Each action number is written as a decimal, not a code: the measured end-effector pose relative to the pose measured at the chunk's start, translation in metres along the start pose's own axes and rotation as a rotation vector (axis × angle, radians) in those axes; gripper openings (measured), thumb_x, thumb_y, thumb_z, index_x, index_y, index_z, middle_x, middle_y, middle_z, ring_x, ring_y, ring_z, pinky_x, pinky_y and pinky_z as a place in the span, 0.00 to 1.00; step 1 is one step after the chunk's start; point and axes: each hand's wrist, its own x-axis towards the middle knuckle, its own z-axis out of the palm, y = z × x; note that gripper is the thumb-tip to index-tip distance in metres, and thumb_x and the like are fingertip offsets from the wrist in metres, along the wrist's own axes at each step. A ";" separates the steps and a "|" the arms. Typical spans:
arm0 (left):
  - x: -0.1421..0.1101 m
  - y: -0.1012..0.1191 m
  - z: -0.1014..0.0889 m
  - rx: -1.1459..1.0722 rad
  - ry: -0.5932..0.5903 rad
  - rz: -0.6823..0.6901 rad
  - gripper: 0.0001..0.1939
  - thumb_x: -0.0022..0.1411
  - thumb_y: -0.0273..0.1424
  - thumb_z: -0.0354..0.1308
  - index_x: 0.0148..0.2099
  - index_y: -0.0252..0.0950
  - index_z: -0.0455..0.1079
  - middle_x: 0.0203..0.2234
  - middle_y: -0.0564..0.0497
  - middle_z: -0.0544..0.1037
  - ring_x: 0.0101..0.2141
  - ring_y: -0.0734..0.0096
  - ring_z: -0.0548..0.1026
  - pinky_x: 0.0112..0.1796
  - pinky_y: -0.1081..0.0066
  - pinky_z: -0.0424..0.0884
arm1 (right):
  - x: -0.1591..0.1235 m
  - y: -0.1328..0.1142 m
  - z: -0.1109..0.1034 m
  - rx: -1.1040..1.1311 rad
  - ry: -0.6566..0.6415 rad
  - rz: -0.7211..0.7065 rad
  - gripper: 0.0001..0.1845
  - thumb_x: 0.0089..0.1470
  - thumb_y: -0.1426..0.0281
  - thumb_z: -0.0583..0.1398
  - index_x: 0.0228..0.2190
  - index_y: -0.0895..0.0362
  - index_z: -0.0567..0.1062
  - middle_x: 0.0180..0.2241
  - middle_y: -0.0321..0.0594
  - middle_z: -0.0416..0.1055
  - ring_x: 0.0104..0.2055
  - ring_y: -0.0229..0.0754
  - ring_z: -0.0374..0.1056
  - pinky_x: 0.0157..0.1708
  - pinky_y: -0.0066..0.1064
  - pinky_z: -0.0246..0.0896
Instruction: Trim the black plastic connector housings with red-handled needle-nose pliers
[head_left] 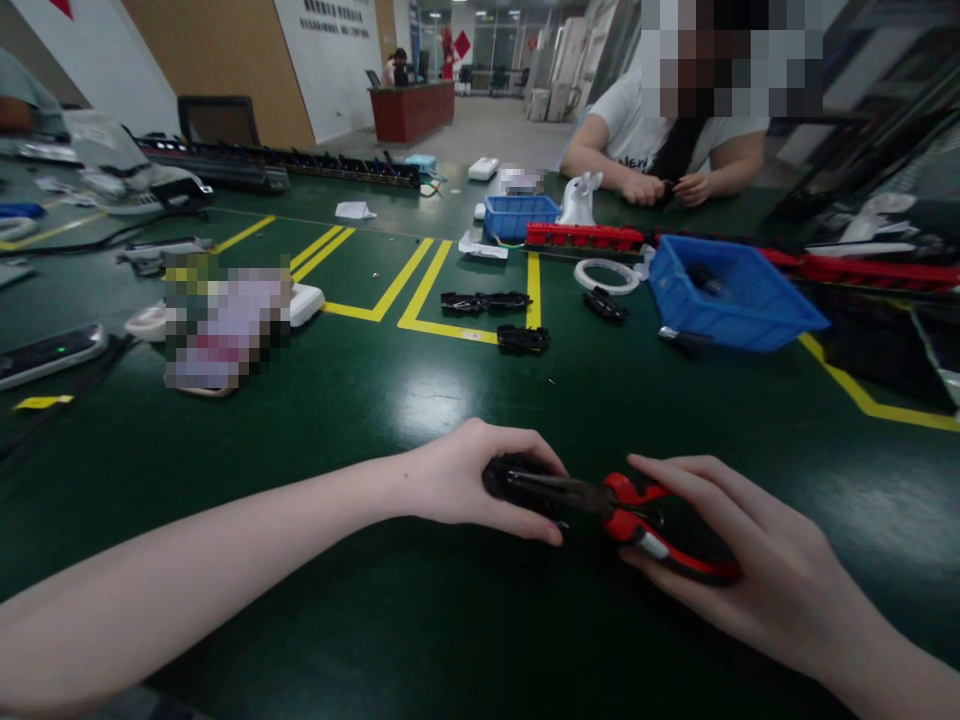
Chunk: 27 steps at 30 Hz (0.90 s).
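In my left hand [480,475] is a small black plastic part [501,478], gripped between the thumb and fingers above the green table. My right hand [757,560] is wrapped round the red handles of long-nose pliers [626,510]. The pliers' jaws point left and lie over the black part; whether they grip it I cannot tell. Similar black parts [485,302] lie farther off on the table, with another black part [523,338] just nearer and one more [604,305] to the right.
A blue bin [739,295] with dark pieces stands at the right, beside a roll of tape [606,276]. Behind are a smaller blue bin [520,215] and long red strips [585,238]. A phone [225,335] is at the left. Across the table sits a person [667,140].
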 end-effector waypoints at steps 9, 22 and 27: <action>-0.002 0.001 0.001 0.074 0.000 0.061 0.29 0.54 0.34 0.70 0.56 0.35 0.66 0.43 0.48 0.77 0.39 0.69 0.78 0.40 0.72 0.74 | 0.003 -0.003 -0.002 -0.115 0.019 -0.074 0.25 0.55 0.61 0.61 0.52 0.59 0.67 0.43 0.50 0.71 0.40 0.47 0.71 0.35 0.36 0.68; -0.004 0.000 0.004 0.243 -0.083 0.115 0.24 0.55 0.38 0.69 0.51 0.35 0.70 0.39 0.49 0.79 0.37 0.71 0.77 0.36 0.75 0.69 | 0.010 -0.003 0.000 -0.249 0.096 -0.214 0.22 0.52 0.63 0.61 0.45 0.63 0.70 0.37 0.51 0.74 0.38 0.50 0.70 0.39 0.42 0.63; -0.003 0.001 0.005 0.374 -0.045 0.123 0.21 0.55 0.44 0.67 0.46 0.35 0.73 0.34 0.51 0.79 0.31 0.72 0.75 0.34 0.74 0.65 | 0.008 -0.003 0.004 -0.212 0.130 -0.208 0.23 0.51 0.64 0.62 0.47 0.63 0.69 0.41 0.53 0.73 0.41 0.49 0.71 0.39 0.40 0.66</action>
